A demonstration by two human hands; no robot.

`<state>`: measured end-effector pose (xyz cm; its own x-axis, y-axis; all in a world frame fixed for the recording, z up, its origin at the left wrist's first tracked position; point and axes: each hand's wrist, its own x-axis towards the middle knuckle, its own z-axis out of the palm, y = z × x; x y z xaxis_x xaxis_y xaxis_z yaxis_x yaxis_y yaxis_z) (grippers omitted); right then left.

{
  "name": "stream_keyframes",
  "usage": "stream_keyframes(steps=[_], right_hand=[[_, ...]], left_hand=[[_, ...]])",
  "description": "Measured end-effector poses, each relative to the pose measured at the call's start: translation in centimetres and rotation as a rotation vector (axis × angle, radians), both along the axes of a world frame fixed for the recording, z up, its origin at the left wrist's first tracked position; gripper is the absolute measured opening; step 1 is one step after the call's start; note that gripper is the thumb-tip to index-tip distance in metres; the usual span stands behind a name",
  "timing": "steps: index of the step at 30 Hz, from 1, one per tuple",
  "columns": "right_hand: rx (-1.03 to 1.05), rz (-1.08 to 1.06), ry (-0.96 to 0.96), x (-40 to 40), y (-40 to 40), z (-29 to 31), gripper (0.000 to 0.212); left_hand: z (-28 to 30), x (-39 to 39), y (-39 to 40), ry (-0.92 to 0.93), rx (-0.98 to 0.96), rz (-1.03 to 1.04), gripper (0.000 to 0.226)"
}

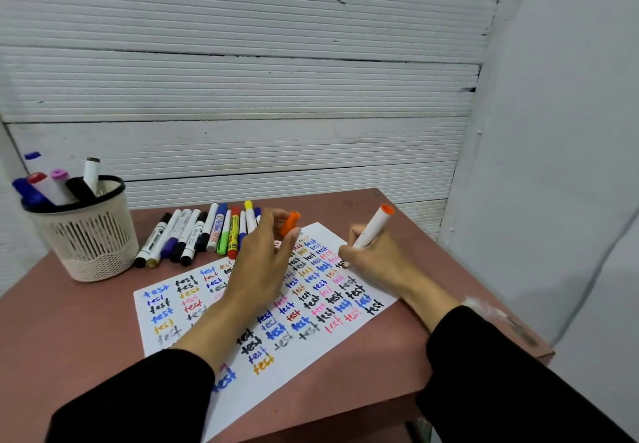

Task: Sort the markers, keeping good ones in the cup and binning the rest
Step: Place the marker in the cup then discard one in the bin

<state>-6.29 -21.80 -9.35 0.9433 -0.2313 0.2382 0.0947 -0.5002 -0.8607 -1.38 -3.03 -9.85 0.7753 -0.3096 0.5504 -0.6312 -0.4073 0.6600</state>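
The right hand (375, 263) grips an orange-ended marker (373, 227), tip down on the paper (321, 349) near the table's (69, 332) far right corner. The left hand (257, 263) pinches its orange cap (289, 223). The cup (84, 231) of markers stands at the far left corner, loose markers (200, 233) beside it.

The right hand (375, 257) held an orange-ended white marker (371, 228) tip-down on the test sheet (311, 366). At its nine o'clock the left hand (257, 263) pinched the orange cap (289, 223). A row of markers (200, 235) lay at ten o'clock on the desk (69, 332), beside the mesh cup (86, 235) of markers.
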Motion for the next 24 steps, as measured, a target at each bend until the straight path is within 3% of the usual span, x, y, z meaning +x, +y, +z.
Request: stream_keyframes(steps=[7,21,24], right_hand=[[0.036,-0.025,-0.023,-0.04,-0.02,0.14,0.038],[0.028,-0.054,-0.059,0.07,-0.18,-0.17,0.04],[0.156,-0.083,-0.103,0.27,-0.16,-0.09,0.045]], left_hand=[[-0.01,-0.24,0.0,0.023,0.018,-0.012,0.034],[-0.13,0.01,0.12,-0.005,0.01,-0.045,0.031],[-0.18,0.23,0.19,-0.017,0.038,-0.033,0.03]])
